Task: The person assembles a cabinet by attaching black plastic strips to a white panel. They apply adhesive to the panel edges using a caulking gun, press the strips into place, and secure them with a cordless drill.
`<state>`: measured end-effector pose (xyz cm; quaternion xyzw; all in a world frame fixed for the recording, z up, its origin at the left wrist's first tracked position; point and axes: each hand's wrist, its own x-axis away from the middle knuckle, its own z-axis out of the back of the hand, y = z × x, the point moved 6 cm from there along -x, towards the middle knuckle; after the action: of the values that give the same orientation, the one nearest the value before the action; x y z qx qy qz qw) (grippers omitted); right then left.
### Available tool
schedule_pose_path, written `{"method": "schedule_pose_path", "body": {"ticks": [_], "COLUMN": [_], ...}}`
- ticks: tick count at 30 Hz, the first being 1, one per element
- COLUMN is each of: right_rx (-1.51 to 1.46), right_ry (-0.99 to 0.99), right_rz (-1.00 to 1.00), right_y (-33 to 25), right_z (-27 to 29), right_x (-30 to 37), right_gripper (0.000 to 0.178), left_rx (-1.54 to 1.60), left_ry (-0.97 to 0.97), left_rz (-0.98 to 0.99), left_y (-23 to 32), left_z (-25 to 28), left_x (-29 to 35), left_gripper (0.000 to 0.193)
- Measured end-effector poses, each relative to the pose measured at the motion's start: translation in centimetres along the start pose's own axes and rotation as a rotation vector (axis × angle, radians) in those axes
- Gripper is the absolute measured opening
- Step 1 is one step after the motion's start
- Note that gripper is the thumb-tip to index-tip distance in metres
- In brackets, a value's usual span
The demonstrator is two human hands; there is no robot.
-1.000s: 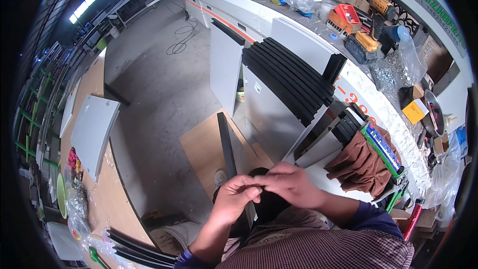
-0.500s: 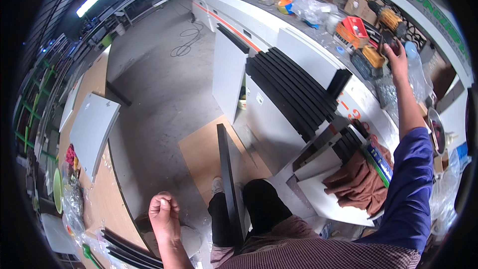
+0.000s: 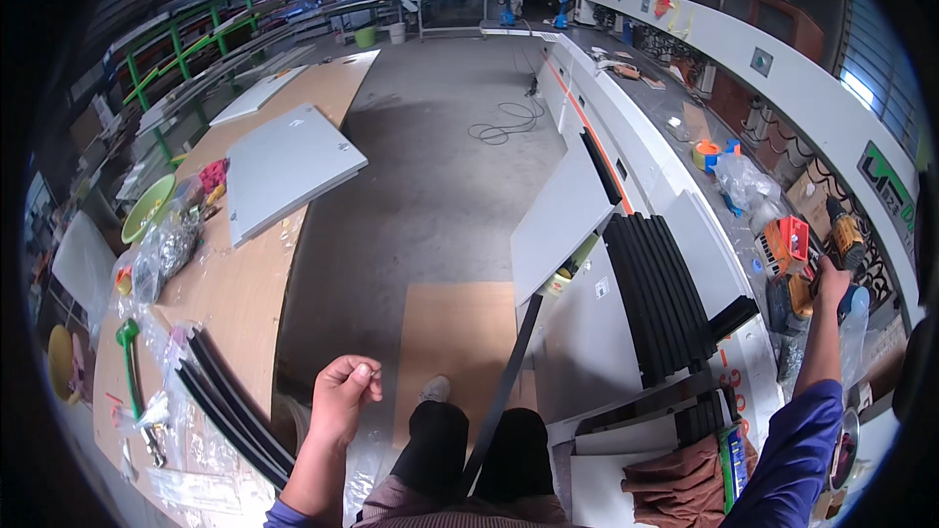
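Head view: right hand [image 3: 831, 279] stretched far out over the cluttered surface [image 3: 685, 235], closed on the grip of a yellow-and-black cordless drill [image 3: 843, 240] — orange tool case [image 3: 787, 242] just left of the hand, clear plastic bags [image 3: 743, 181] beyond. Left hand [image 3: 347, 386] raised near the lap, fingertips pinched together on something too small to tell, perhaps a screw. Long black strip [image 3: 504, 396] leaning between the knees, unsupported by either hand. Likely trouble — strip sliding off sideways while reaching, drill snagging the case or bags on lifting, or the pinched piece dropping to the floor.
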<state>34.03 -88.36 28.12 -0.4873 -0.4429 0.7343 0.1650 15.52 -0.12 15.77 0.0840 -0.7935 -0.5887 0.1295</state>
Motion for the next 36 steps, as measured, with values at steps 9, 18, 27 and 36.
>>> {"method": "schedule_pose_path", "body": {"ticks": [9,18,27,36], "right_rx": [0.008,-0.211,-0.533,-0.490], "right_ry": [-0.088,-0.828,-1.058,-1.092], "right_rz": [0.310,-0.284,-0.459,-0.407], "right_y": [-22.4,-26.1,-25.9,-26.1], "right_z": [3.0,4.3,2.1,2.8], "right_x": [13.5,49.0,59.2,59.3], "right_gripper": [0.039,0.055,0.049,0.051], "left_rx": [0.076,0.765,0.690,0.579], "left_ry": [-0.179,-0.469,-0.415,-0.327], "left_rz": [-0.110,0.341,0.318,0.331], "left_y": [1.9,0.2,-2.1,-3.4], "left_z": [-4.1,-11.7,-10.3,-11.1], "left_x": [2.0,7.6,9.8,10.3], "left_gripper": [0.015,0.022,0.020,0.021]}}
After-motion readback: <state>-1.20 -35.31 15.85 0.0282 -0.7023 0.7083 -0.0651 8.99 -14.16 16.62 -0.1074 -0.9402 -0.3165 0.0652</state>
